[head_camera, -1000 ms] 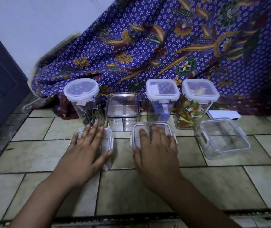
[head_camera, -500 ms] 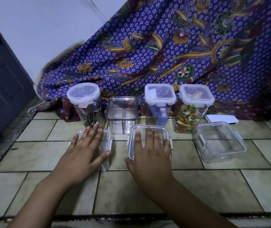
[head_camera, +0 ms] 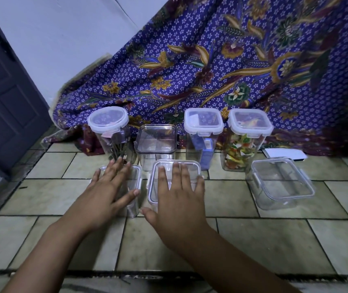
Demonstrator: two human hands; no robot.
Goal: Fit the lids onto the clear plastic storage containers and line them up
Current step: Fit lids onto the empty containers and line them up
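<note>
Hands (head_camera: pixel 175 197) flat atop upright containers (head_camera: pixel 174 185)

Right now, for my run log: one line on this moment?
left hand flat on small container | right hand flat on middle container's lid | third front container untouched

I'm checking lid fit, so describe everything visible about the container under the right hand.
The container under the right hand is a square, clear plastic box with rounded corners, standing upright on the tiled floor in the front row. A clear lid with a pale rim lies on top; whether its clips are latched cannot be told. The right hand lies flat on the lid, fingers spread, thumb by its near left corner. It looks empty. Another small container under the left hand stands close on its left.
</note>
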